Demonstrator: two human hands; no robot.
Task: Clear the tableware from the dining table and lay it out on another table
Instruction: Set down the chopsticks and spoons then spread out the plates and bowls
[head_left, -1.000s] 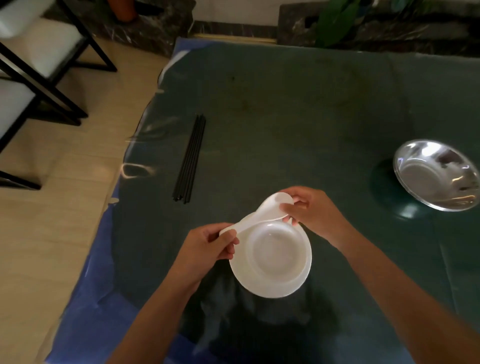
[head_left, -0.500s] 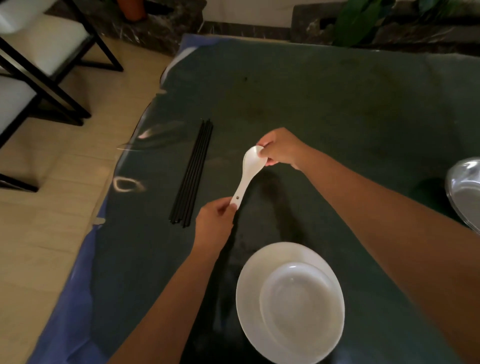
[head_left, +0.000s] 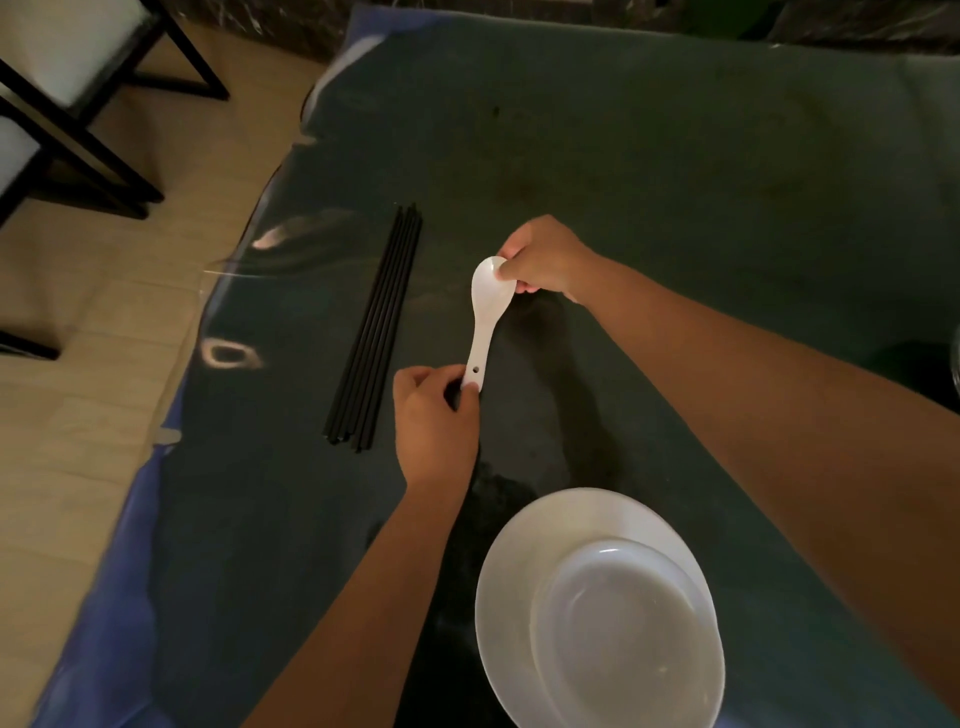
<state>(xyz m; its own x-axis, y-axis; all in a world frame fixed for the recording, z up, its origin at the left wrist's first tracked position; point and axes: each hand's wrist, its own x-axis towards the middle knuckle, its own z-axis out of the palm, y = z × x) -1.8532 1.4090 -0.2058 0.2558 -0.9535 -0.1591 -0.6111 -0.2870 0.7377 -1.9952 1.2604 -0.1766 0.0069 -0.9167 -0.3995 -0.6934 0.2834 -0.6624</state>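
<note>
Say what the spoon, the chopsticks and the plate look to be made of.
Spoon: glossy white, likely glazed ceramic or melamine; smooth sheen, thick handle with a hole. Chopsticks: matte black, thin, probably plastic or lacquered wood. Plate: smooth white, ceramic or melamine; the look cannot settle which.

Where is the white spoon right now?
In the head view the white spoon is centre frame, right of the black chopsticks, held at its bowl by the right hand and handle by the left hand.

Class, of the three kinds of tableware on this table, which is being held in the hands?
The white spoon: both hands pinch its ends. The black chopsticks and the white bowl lie untouched.
</note>
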